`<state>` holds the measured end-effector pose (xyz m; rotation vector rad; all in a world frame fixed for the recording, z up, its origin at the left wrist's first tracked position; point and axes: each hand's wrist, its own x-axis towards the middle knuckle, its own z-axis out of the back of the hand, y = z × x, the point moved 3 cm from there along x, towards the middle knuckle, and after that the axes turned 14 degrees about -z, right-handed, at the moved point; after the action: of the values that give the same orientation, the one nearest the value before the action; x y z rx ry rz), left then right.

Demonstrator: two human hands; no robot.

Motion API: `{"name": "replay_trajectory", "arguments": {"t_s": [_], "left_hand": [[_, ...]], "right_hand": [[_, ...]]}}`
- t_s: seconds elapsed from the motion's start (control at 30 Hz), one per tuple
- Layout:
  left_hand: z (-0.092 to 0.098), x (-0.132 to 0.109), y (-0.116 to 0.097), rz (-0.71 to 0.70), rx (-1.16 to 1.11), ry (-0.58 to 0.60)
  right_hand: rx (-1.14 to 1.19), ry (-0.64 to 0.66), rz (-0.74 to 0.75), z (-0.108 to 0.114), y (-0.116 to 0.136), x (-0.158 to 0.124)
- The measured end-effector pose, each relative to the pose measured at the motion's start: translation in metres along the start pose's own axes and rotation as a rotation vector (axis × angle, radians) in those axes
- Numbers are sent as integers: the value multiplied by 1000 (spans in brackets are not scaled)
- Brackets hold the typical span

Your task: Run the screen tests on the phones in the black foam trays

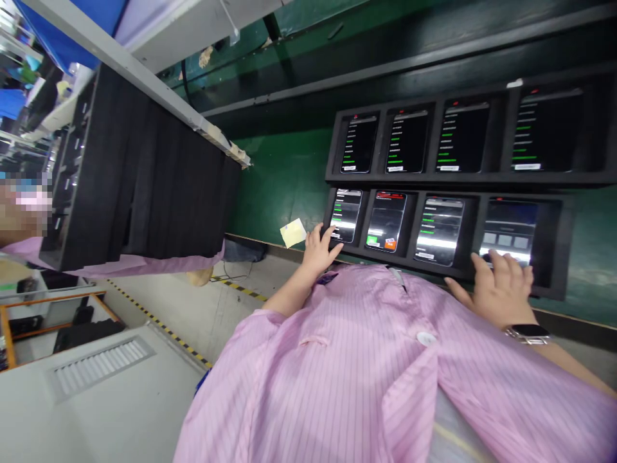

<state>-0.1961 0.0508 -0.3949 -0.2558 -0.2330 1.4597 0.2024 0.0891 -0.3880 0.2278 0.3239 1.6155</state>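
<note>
My left hand (320, 251) lies with fingers spread at the front left corner of the near black tray (554, 257), by the lower edge of the leftmost smartphone (347, 214). Over the lower part of the rightmost smartphone (511, 222), whose lit screen shows pale square boxes, my right hand (504, 290) holds its fingers apart; whether they touch the glass I cannot tell. Between them sit a smartphone with green and orange buttons (386, 220) and another with green text lines (439, 228). Neither hand grips anything.
Behind stands a second black tray (332, 151) with several lit smartphones (407, 141). A yellow paper note (293, 233) lies on the green bench (279, 186) at my left. Further left are stacked black trays (159, 173) below a metal frame bar (144, 77), and a person's arm (19, 218).
</note>
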Motion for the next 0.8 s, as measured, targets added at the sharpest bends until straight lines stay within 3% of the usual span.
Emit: {"name": "replay_trajectory", "arguments": {"t_s": [0.1,0.33,0.57,0.8], "left_hand": [[-1,2,0,-23,45,13],[0,4,-1,-21,63,10],[-3,-2,-1,-86,66,-118],[-2,-8,-3,-142,54,-106]], "right_hand": [[-1,28,14,0,-1,1],[-35,-73,81,-11,-6,-8],[-47,-46,50,-13,-10,-7],[-6,-47,67,-15,-9,-7]]}}
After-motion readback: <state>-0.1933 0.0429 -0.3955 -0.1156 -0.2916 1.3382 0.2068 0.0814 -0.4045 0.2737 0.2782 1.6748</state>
